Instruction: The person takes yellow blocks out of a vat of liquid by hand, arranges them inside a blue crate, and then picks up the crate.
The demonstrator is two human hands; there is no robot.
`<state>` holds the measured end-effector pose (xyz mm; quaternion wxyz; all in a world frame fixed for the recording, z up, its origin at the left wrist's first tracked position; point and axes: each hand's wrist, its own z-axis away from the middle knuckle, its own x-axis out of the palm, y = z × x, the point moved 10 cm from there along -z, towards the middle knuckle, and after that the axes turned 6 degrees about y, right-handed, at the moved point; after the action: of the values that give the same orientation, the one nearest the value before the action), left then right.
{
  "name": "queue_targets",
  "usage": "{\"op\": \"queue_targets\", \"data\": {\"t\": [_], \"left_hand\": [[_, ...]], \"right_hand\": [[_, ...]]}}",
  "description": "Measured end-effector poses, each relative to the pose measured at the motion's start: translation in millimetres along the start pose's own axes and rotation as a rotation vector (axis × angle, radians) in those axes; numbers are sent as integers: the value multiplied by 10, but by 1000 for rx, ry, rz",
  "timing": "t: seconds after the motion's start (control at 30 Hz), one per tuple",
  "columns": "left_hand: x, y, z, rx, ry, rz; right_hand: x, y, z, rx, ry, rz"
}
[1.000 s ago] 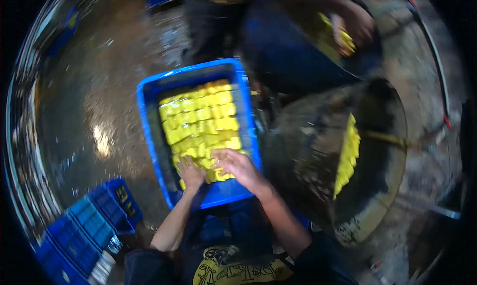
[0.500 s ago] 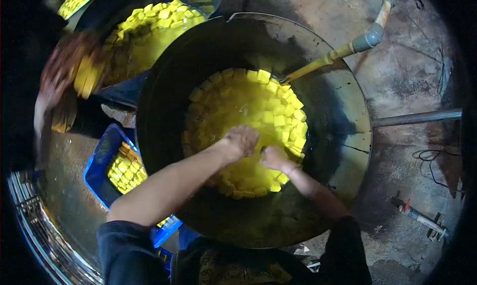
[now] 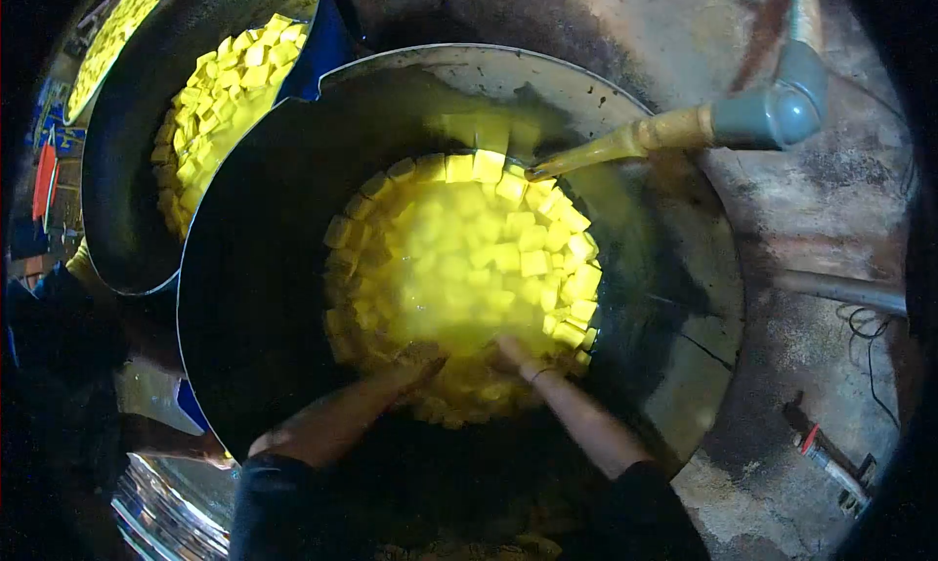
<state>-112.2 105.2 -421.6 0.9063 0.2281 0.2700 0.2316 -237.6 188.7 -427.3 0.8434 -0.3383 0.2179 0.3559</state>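
Note:
A large round metal vat [image 3: 230, 297] holds cloudy yellow liquid [image 3: 440, 312] with many yellow blocks [image 3: 535, 263] that look like tofu. The blocks are crowded around the liquid's edge, most clearly on the right. My left hand [image 3: 420, 359] dips into the near side of the liquid, left of centre. Close by on its right, my right hand [image 3: 506, 354] is also partly under the surface. Murky liquid hides the fingers of both hands, so whether they hold a block cannot be seen. Both forearms reach in over the near rim.
A pipe [image 3: 674, 131] extends over the vat's far right rim. Behind on the left stands a second vat [image 3: 117, 219] with similar blocks [image 3: 230, 72]. A co-worker's hand [image 3: 213, 452] is near the left rim. A red-handled valve [image 3: 811, 440] lies on the floor at right.
Both my hands have moved down and nearer to me, from at or above the surface into the liquid. The view has shifted; the co-worker's blurred hand with yellow blocks has left the upper left.

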Motion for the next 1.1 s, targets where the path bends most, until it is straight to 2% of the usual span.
{"op": "queue_targets", "data": {"t": [0.03,0.1,0.13,0.2,0.23,0.27,0.3,0.33,0.37,0.4,0.47,0.53,0.6,0.63,0.67,0.7,0.73,0.77,0.8,0.87,0.9,0.93,0.97,1.0,1.03,1.07,1.1], "left_hand": [[-188,-3,-56,8,103,1],[-678,61,-152,26,361,-37],[-917,135,-170,17,449,-79],[-1308,403,-119,-26,423,-210],[-1382,438,-145,-71,399,-342],[-1200,419,-335,-72,399,-339],[-1084,329,-517,-150,670,-287],[-981,251,-671,-183,701,-265],[-933,172,-783,-193,691,-237],[-871,127,-853,-193,644,-202],[-867,19,-892,-151,555,-118],[-1007,-86,-808,-77,494,-29],[-1255,-188,-646,21,528,87],[-1413,-246,-533,61,581,186],[-1553,-316,-381,112,639,340],[-1665,-386,-244,138,663,589],[-1732,-486,-146,173,687,837],[-1787,-496,12,466,697,1562],[-1904,-546,159,359,853,1512],[-1709,-743,-5,425,913,1729],[-1627,-976,-181,396,1208,1429],[-1650,-828,-135,404,1127,1729],[-1658,-673,-82,402,1060,2039],[-1486,-538,-322,352,730,2516],[-1509,-513,-295,315,854,2520],[-1549,-468,-229,277,983,2518],[-1593,-388,-130,266,1033,2533]], "right_hand": [[-154,22,-45,37,-86,-62],[-1086,-140,-50,165,21,-376],[-1335,-79,-226,193,122,-346],[-1734,63,-619,220,341,-241],[-2042,-8,-714,231,348,-236],[-2322,-107,-776,243,353,-232],[-2334,-123,-914,245,349,-233],[-2444,-91,-1002,295,491,-112],[-2534,-80,-1054,342,631,10],[-2460,-83,-1165,343,627,9],[-2292,4,-1313,455,549,115],[-2254,25,-1325,488,464,84],[-2160,-45,-1367,282,381,86],[-2169,12,-1293,278,381,88],[-2248,-28,-1178,145,479,-68],[-2332,-98,-1035,14,573,-225],[-2394,-155,-896,16,572,-220],[-2334,-148,-790,50,447,-595],[-2216,-197,-687,86,308,-965],[-2127,-325,-520,59,322,-948],[-1905,-298,-499,70,293,-1161],[-1831,-301,-522,28,437,-855],[-1659,-322,-523,67,408,-1086],[-1757,-489,-430,58,442,-1086],[-1848,-650,-339,49,476,-1084],[-2166,-964,-137,-7,567,-847],[-2064,-886,-156,146,565,-878]]}}
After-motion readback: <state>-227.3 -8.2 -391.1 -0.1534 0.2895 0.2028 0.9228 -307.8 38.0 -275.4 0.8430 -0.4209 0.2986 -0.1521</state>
